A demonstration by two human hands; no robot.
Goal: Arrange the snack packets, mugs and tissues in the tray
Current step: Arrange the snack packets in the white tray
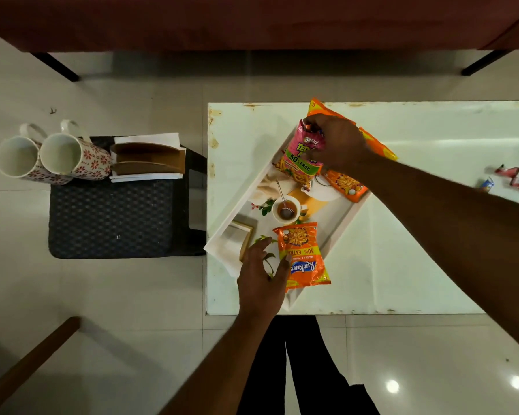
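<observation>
On the white table (432,235), right grip (339,142) clasps the pink packet (302,158), hiding its top; left grip (261,280) splayed.

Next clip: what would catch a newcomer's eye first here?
In the white tray, the right hand grips a pink Bingo packet at the far end, while the left hand touches an orange Kurkure packet at the near end. Two floral mugs sit on the dark stool at left.
</observation>
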